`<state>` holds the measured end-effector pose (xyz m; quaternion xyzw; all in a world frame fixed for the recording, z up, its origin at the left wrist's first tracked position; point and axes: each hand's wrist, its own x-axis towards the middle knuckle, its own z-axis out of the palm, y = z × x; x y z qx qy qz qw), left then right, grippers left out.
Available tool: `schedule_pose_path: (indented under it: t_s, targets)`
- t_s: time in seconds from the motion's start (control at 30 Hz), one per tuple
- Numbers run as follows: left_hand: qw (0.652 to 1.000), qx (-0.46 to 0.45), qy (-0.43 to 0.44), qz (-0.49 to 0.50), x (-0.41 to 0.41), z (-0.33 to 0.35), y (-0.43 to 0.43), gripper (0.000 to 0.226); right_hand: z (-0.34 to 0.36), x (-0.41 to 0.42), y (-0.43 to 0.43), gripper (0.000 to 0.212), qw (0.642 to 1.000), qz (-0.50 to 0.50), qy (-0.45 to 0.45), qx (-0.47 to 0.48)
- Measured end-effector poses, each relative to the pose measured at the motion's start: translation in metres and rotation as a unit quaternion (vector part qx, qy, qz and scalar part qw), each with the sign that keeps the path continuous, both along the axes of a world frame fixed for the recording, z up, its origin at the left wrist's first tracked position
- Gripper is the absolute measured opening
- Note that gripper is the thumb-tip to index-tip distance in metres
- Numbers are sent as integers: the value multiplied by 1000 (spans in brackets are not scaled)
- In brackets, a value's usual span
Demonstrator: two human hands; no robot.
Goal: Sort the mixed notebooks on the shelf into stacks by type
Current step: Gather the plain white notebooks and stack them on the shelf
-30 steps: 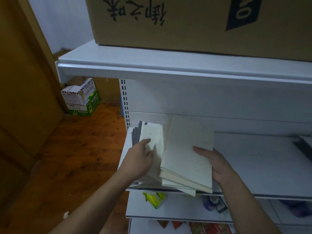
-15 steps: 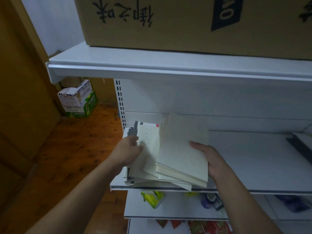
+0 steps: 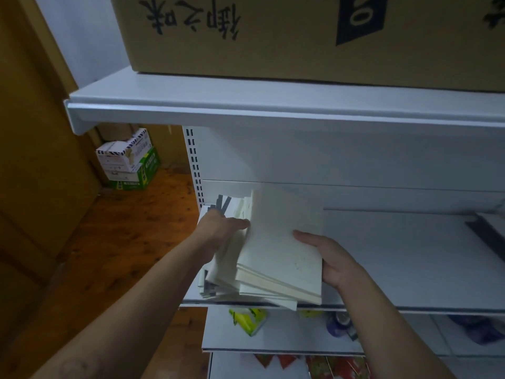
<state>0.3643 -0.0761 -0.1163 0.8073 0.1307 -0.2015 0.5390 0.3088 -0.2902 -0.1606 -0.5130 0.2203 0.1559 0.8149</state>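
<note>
At the left end of the shelf (image 3: 396, 255), parting cream notebooks (image 3: 284, 242) from the mixed pile (image 3: 225, 269).
My right hand (image 3: 328, 258) clasps the tilted cream notebooks, thumb on top; my left hand (image 3: 221, 231) rests on the mixed pile, fingertips hidden, so I cannot tell its grip. Next, I judge, the cream ones need laying flat on bare shelf further right.

Two hands, left hand (image 3: 221, 231) and right hand (image 3: 328, 258), at one fanned pile on the middle shelf's (image 3: 396, 255) left end. The pile holds several cream-covered notebooks (image 3: 284, 242), too close-packed to count, and at least two dark-edged notebooks (image 3: 222, 205). One large cardboard box (image 3: 300, 36) stands on the upper shelf (image 3: 273, 102).
</note>
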Motion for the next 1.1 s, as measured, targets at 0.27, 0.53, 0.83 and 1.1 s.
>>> schedule_pose_path:
  t_s: [0.27,0.53,0.83,1.1]
  targets:
    - [998,-51,11,-34,5,-5,3,113,4,8,13,28,999,-22,-30,-36]
    - [997,-49,20,-57,-5,4,-2,50,11,17,35,20,991,-34,-85,-100]
    - [975,-209,46,-56,-11,28,8,26,41,22,37,27,988,-8,-119,-100]
    - [960,-262,-22,-94,-2,26,27,44,69,26,39,39,972,-30,-182,-145]
